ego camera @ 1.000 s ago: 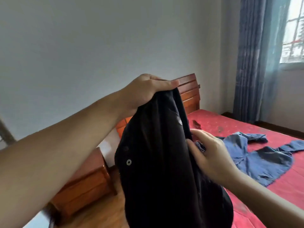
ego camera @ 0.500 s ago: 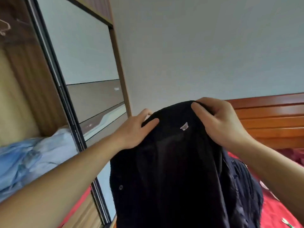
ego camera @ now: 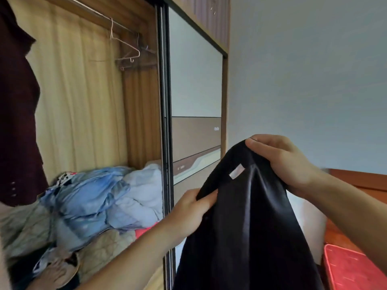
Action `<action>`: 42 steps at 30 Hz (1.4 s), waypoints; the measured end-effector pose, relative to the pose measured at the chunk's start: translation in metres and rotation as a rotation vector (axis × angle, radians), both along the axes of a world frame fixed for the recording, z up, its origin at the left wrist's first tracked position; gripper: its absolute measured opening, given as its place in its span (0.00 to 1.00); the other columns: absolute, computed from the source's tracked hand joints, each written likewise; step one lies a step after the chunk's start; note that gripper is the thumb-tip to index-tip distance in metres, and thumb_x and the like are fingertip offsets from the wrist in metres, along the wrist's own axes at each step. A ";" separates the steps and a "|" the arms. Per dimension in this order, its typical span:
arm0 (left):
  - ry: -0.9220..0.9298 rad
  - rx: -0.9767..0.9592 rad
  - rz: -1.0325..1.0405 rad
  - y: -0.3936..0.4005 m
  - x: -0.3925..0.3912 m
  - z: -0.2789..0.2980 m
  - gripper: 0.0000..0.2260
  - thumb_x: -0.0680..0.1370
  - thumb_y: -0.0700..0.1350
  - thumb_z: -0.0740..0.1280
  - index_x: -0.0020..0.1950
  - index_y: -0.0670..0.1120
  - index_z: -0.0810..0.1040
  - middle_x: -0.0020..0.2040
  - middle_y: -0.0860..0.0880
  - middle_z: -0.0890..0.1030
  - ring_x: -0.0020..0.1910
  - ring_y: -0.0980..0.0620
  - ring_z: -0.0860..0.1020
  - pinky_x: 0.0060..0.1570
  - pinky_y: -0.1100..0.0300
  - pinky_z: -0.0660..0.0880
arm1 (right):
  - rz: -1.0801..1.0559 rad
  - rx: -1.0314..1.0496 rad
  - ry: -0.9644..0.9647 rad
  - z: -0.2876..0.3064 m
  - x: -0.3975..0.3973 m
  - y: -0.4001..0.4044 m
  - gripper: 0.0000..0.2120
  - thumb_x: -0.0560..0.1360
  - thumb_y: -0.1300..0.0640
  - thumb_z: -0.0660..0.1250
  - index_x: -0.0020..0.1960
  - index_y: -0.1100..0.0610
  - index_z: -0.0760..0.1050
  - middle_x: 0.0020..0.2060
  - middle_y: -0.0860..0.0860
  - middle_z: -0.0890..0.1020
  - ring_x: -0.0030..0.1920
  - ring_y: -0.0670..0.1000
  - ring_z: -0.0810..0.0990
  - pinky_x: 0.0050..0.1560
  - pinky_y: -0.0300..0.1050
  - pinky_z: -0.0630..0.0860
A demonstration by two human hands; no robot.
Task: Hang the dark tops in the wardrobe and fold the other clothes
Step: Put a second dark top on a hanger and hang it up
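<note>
Pinching the black satin-lined top [ego camera: 247,222] at its collar, left hand [ego camera: 193,208] and right hand [ego camera: 280,162] hold it before the wardrobe — it may slide off the thin wire hanger [ego camera: 125,48] on the metal rail [ego camera: 88,7] — the lining looks slippery.

the open wardrobe [ego camera: 88,101] has free room under its rail [ego camera: 90,9], between the maroon garment [ego camera: 16,101] at left and wire hangers [ego camera: 127,49] at right. heaped bedding [ego camera: 100,197] fills the bottom; the sliding door [ego camera: 194,91] blocks the right half.
</note>
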State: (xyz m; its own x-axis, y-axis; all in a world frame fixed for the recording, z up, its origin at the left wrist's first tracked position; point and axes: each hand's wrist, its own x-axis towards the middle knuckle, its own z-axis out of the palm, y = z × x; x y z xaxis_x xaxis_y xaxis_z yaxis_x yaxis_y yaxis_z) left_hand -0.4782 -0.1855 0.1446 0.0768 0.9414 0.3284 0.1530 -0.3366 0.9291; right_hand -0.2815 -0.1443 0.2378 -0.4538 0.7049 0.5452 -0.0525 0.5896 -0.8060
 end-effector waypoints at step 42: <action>0.242 0.210 0.607 0.217 -0.424 0.256 0.17 0.68 0.60 0.75 0.53 0.53 0.83 0.51 0.53 0.86 0.49 0.55 0.84 0.40 0.68 0.78 | 0.486 -0.204 0.542 0.228 -0.530 0.288 0.10 0.78 0.60 0.63 0.38 0.57 0.77 0.40 0.50 0.80 0.45 0.52 0.80 0.49 0.37 0.76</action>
State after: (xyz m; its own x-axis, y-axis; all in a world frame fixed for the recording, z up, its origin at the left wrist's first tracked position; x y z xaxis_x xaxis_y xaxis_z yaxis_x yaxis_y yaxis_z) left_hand -0.9022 0.0316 0.4004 -0.3504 0.7592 0.5485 0.5665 -0.2946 0.7696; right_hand -0.8112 0.1436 0.4662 -0.4447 0.6050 0.6605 -0.6887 0.2406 -0.6840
